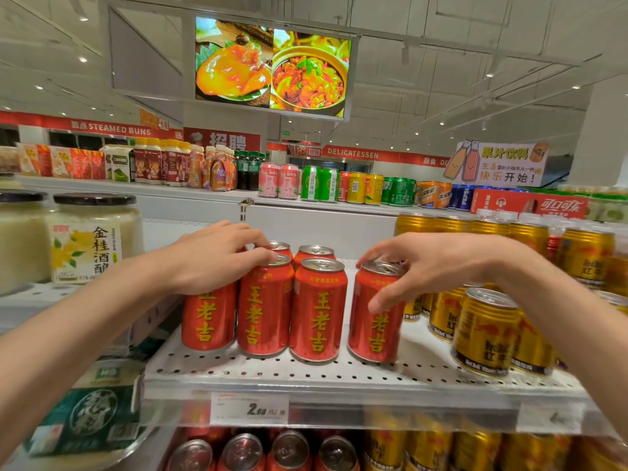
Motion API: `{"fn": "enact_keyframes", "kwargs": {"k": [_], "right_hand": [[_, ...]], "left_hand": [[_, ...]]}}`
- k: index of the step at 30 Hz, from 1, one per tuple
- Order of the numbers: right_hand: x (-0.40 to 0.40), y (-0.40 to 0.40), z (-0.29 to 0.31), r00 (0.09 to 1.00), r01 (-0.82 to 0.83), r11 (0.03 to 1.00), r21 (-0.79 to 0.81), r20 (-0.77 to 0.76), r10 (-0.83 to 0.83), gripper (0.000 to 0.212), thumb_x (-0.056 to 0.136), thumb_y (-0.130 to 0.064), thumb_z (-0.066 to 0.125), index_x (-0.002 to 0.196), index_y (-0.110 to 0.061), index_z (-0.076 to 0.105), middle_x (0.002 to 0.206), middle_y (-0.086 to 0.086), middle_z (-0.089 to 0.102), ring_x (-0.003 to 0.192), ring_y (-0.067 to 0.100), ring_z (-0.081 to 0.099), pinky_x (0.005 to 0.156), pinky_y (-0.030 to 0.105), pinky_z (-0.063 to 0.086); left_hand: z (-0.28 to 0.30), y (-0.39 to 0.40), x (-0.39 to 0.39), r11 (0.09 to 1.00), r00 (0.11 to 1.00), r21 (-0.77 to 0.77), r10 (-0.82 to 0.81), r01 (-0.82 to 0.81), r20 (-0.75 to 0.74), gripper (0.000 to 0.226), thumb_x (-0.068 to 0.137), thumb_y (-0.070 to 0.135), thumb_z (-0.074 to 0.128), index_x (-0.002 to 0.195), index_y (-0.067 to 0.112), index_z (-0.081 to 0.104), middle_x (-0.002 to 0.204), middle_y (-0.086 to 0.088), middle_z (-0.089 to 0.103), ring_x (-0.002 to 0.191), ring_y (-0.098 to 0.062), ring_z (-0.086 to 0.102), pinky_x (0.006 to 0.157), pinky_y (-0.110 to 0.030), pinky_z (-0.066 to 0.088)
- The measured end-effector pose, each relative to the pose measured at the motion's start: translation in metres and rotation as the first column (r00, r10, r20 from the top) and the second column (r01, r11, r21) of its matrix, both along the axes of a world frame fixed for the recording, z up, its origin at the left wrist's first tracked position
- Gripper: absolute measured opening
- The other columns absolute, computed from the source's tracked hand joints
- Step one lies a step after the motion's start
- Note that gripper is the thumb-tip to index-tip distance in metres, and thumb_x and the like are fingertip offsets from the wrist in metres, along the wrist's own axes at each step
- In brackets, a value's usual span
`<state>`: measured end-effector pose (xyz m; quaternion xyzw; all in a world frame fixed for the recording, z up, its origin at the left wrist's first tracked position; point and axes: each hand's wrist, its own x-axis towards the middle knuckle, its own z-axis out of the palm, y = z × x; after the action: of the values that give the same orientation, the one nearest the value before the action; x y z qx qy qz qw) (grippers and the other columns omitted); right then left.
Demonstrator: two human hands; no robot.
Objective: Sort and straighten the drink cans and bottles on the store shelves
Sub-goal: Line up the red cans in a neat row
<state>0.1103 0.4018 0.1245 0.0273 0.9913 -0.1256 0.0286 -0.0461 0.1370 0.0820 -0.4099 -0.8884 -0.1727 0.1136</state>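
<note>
Sorting partly done: red cans [317, 309] mostly aligned at the shelf [306, 372] front; left hand [217, 256] and right hand [438, 263] each grip a can top; one can [375, 314] stands apart.

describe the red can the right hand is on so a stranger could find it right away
Start at the white perforated shelf above the price tag. In its front row of red cans, take the rightmost red can, beside the gold cans. It stands apart from the other three by a gap, with the right hand gripping its top.
</note>
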Motion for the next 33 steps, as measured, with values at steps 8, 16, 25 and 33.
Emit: {"fn": "enact_keyframes", "kwargs": {"k": [8, 16, 25, 33], "right_hand": [[-0.003, -0.01, -0.015, 0.994, -0.014, 0.999, -0.039, -0.113, 0.009, 0.075, 0.079, -0.055, 0.076, 0.146, -0.037, 0.045, 0.141, -0.009, 0.058, 0.113, 0.009, 0.063, 0.088, 0.025, 0.055], [0.0, -0.041, -0.035, 0.908, -0.111, 0.992, 0.063, -0.399, 0.127, 0.079, 0.074, -0.072, 0.069, 0.143, -0.039, 0.048, 0.141, -0.014, 0.055, 0.123, 0.004, 0.053, 0.099, 0.027, 0.047], [-0.009, -0.053, -0.059, 0.841, 0.001, 0.99, 0.141, -0.535, 0.075, 0.075, 0.074, -0.074, 0.066, 0.134, -0.031, 0.054, 0.132, -0.008, 0.063, 0.118, 0.013, 0.057, 0.1, 0.039, 0.049], [-0.003, -0.054, -0.067, 0.817, -0.009, 0.992, 0.125, -0.571, 0.079, 0.082, 0.075, -0.08, 0.054, 0.14, -0.031, 0.053, 0.139, -0.009, 0.058, 0.13, 0.01, 0.046, 0.11, 0.042, 0.042]], "left_hand": [[0.0, 0.0, 0.003, 1.0, 1.0, -0.014, 0.016, -0.016, 0.003, 0.059, 0.077, 0.077, 0.026, 0.118, 0.047, 0.056, 0.125, 0.014, 0.058, 0.117, -0.01, 0.046, 0.104, -0.047, 0.04], [-0.009, -0.003, 0.008, 0.989, 0.986, 0.142, -0.01, 0.033, -0.165, 0.065, 0.082, 0.08, 0.025, 0.117, 0.039, 0.062, 0.121, 0.014, 0.059, 0.115, -0.008, 0.049, 0.101, -0.042, 0.043], [-0.024, -0.016, 0.026, 0.987, 0.94, 0.106, -0.079, 0.12, -0.331, 0.065, 0.086, 0.079, 0.038, 0.12, 0.029, 0.064, 0.118, 0.014, 0.061, 0.109, -0.008, 0.056, 0.095, -0.038, 0.048], [-0.038, -0.014, 0.031, 0.978, 0.928, 0.186, -0.016, 0.091, -0.372, 0.065, 0.087, 0.075, 0.038, 0.124, 0.029, 0.065, 0.121, 0.011, 0.064, 0.115, -0.012, 0.055, 0.099, -0.041, 0.045]]}}
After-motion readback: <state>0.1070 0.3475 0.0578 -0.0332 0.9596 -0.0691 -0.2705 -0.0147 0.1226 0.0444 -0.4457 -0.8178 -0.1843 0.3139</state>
